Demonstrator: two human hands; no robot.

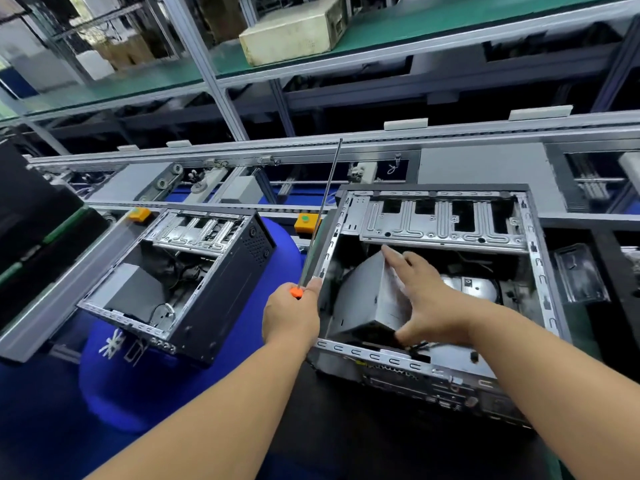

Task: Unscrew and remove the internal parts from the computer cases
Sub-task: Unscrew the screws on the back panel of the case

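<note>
An open computer case (540, 271) lies in front of me on the right. Inside it, a grey metal power supply box (363, 299) sits tilted, one corner lifted. My right hand (422, 299) grips that box, fingers stretched over its top and thumb under its near edge. My left hand (291, 317) holds a long screwdriver (320, 216) by its orange handle, shaft pointing up and away, just left of the case wall. A second open case (221, 299) lies tilted to the left, with a grey box (128, 289) and cables inside.
A conveyor rail (346, 143) runs across behind both cases, with orange button boxes (304, 223) on it. A blue barrel (114, 382) stands under the left case. A beige box (294, 29) sits on the green upper shelf. Dark flat equipment (31, 216) lies at far left.
</note>
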